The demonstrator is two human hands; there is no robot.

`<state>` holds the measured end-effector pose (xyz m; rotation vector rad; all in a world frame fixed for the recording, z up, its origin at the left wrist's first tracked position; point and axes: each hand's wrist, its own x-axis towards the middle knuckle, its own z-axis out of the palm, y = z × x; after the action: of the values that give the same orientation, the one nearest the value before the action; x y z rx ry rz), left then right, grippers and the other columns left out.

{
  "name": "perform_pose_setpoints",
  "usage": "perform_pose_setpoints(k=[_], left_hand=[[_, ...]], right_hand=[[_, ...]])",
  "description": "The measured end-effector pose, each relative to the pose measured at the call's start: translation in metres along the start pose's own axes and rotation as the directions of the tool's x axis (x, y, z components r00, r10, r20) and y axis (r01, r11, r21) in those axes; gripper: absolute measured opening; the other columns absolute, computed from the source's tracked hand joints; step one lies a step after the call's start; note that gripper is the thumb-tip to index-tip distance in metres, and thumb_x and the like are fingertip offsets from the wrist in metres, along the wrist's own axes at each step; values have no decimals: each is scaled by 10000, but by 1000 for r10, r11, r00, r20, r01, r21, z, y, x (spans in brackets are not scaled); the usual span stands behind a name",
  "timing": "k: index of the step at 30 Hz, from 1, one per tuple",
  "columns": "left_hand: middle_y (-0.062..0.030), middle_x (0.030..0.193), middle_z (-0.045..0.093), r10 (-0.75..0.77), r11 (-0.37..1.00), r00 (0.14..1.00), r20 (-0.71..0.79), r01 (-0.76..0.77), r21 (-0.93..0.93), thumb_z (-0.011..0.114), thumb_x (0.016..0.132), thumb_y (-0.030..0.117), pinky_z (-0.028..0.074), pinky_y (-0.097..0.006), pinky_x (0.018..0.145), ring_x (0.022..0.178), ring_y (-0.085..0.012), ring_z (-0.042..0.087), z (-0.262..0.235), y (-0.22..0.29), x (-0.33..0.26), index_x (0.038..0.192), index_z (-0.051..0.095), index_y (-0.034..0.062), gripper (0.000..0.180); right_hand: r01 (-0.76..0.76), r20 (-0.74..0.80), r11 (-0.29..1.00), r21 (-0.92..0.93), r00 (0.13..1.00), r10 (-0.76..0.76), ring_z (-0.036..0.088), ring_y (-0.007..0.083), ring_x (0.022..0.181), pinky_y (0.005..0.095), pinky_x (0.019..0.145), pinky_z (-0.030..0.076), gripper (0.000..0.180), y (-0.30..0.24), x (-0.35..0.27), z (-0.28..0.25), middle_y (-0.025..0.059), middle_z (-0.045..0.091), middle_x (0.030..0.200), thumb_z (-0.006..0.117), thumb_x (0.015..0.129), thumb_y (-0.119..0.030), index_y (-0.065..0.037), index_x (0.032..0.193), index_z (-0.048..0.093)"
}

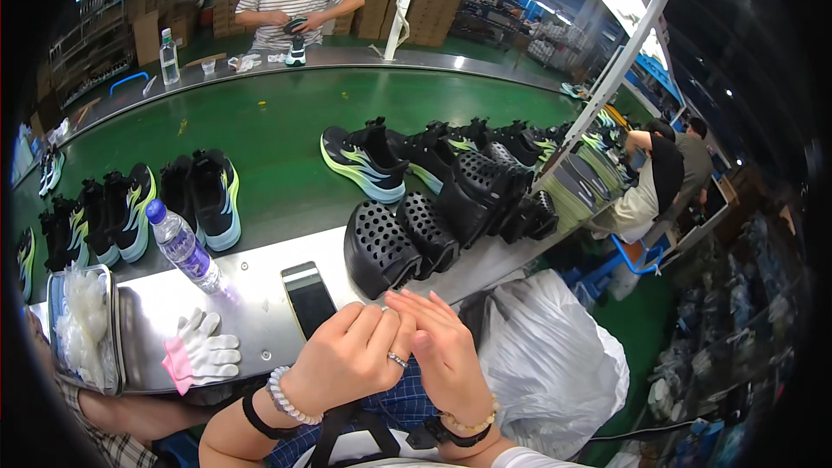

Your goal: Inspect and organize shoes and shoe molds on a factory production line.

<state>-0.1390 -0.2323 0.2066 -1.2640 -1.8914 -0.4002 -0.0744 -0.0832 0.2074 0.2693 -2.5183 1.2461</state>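
Note:
My left hand (pixel 354 354) is held up in front of my body, fingers curled, a ring on one of them. Against it rests my right hand (pixel 449 348), its fingers stretched out and their tips beside the left knuckles. Whatever may lie between the two hands is hidden. Just beyond them a dark-screened phone (pixel 309 296) lies on the metal ledge (pixel 260 308). Black perforated clog-like pieces (pixel 381 247) stand to the right of the phone. Further left are a white glove with a pink cuff (pixel 204 351) and a water bottle with a purple cap (pixel 185 247).
Black sneakers with green-blue soles (pixel 364 156) line the green belt (pixel 277 117) on both sides. A tray of clear plastic (pixel 82 329) sits at left, a large white bag (pixel 555 355) at right. Across the belt a person (pixel 297 0) handles a shoe; others work at far right.

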Motion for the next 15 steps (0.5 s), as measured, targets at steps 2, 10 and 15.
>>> perform_pose_setpoints(k=[2,10,15], left_hand=[[-22,696,546,18,999,1000,18,-18,-42,603,692,108,440,-251,593,662,-143,561,1,-1,0,804,619,10,149],[-23,672,523,22,1000,997,78,-23,13,598,625,101,420,-256,576,638,-146,523,5,-1,2,666,559,55,73],[-22,654,497,23,999,992,122,-26,23,590,590,99,414,-260,573,622,-153,505,8,-2,4,592,507,72,87]], right_hand=[[-13,2,1000,10,1000,13,517,363,1239,476,1103,290,514,2,0,-1,203,609,1242,420,997,-383,50,1214,593],[-63,2,997,55,998,63,519,354,1237,467,1110,278,487,11,3,1,201,616,1232,399,1009,-350,45,1214,596],[-86,3,994,69,996,86,517,351,1240,462,1110,274,479,16,5,3,199,622,1222,387,1016,-341,40,1216,598]])
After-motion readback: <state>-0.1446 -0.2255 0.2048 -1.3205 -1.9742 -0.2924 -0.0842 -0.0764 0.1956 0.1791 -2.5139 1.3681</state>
